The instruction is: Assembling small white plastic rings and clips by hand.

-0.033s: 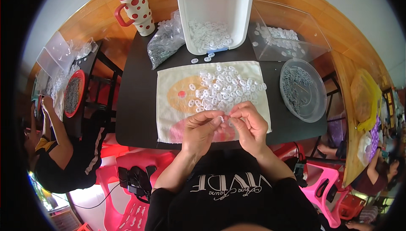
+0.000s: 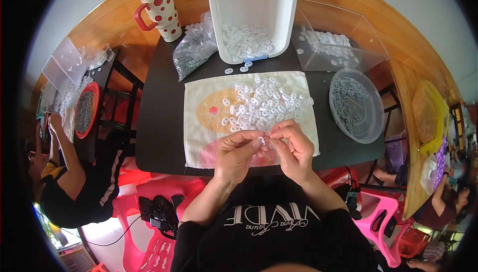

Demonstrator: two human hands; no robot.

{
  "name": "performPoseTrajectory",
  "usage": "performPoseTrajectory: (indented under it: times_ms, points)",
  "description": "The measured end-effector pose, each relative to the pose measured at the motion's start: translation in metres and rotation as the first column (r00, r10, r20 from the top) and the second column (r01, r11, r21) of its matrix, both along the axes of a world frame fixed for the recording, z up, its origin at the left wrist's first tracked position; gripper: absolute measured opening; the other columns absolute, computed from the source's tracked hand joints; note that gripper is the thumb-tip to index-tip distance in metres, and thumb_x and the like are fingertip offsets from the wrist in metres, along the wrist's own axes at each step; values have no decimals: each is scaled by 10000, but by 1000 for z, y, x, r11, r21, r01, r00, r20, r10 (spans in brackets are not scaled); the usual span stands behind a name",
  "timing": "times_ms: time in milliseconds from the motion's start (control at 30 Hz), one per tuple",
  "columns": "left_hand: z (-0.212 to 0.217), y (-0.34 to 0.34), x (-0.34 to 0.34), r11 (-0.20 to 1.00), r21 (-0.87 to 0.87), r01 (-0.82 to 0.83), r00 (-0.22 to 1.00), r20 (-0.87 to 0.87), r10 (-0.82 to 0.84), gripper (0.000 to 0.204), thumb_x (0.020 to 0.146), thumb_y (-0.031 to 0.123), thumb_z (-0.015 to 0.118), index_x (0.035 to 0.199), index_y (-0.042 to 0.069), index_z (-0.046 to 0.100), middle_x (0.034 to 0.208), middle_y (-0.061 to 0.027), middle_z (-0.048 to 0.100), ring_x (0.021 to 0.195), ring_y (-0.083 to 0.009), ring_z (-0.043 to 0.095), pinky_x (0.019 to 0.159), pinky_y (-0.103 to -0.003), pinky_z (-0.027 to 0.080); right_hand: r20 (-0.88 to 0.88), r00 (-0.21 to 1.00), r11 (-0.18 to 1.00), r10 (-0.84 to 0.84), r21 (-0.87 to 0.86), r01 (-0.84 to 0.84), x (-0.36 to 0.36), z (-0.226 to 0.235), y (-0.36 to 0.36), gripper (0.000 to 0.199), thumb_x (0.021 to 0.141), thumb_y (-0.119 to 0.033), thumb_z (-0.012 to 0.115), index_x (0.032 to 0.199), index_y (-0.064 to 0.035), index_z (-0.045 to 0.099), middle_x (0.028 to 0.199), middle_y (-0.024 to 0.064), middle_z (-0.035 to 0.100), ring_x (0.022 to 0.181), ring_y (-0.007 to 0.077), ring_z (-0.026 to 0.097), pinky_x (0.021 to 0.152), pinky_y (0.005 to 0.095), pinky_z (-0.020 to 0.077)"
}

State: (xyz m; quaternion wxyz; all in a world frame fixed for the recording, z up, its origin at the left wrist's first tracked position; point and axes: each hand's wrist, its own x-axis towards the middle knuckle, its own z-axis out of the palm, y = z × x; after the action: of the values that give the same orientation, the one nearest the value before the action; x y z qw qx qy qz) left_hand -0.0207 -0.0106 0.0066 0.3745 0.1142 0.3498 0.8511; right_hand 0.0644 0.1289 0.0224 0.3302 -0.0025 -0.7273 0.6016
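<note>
Over the near edge of a cream cloth (image 2: 199, 90), my left hand (image 2: 235, 155) pinches a small white oval plastic piece (image 2: 262, 141) between thumb and fingertips. My right hand (image 2: 294, 151) meets it from the other side, its thumb and forefinger closed right beside the piece. Whatever is in the right fingertips is too small to make out. Just beyond both hands lies a loose heap of white oval plastic pieces with two holes (image 2: 271, 97).
At the back stand a white bin (image 2: 253, 3) with more ovals, a clear box (image 2: 343, 28), a bag of small metal parts (image 2: 194, 53) and a dotted tumbler (image 2: 162, 10). A round clear tub (image 2: 356, 105) of metal parts sits right. A co-worker (image 2: 74, 182) works at left.
</note>
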Motion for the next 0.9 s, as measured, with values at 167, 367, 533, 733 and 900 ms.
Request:
performPoseTrajectory:
  times_ms: [167, 367, 533, 733, 900]
  points:
    - [0, 2, 7, 999, 46, -24, 999, -45, 26, 185, 937, -67, 594, 1088, -25, 692, 948, -126, 712, 834, -178, 679, 720, -273, 539, -6, 999, 998, -34, 57, 34, 0, -4, -7, 123, 876, 89, 640, 976, 20, 626, 960, 129, 610, 842, 201, 611, 731, 288, 495]
    - [-3, 1, 12, 995, 42, -91, 986, -134, 96, 157, 929, -71, 603, 1049, -23, 692, 954, -125, 701, 810, -196, 690, 691, -273, 542, -10, 999, 997, -40, 61, 41, 1, -4, -9, 113, 874, 91, 640, 967, 28, 627, 960, 140, 618, 837, 201, 613, 727, 291, 496]
    - [1, -1, 17, 994, 5, -113, 989, -94, 113, 131, 921, -61, 623, 1016, -14, 699, 892, -117, 708, 769, -186, 686, 650, -268, 541, -23, 998, 989, -61, 132, 63, 3, -1, -12, 100, 866, 94, 652, 948, 42, 628, 945, 137, 620, 789, 177, 600, 687, 266, 487]
    - [-1, -3, 26, 986, -23, -164, 984, -78, 161, 121, 921, -58, 624, 1008, -18, 699, 867, -128, 711, 731, -169, 672, 612, -253, 529, -70, 993, 956, -93, 274, 109, 4, 7, -17, 81, 848, 95, 673, 903, 58, 627, 906, 139, 626, 706, 163, 588, 642, 243, 477]
    - [0, 1, 30, 981, -2, -194, 977, -94, 193, 119, 924, -52, 622, 1009, -17, 698, 893, -124, 712, 740, -164, 669, 630, -257, 523, -126, 989, 931, -72, 346, 112, 3, 11, -10, 119, 853, 118, 637, 950, 52, 620, 890, 128, 620, 708, 188, 590, 612, 279, 481]
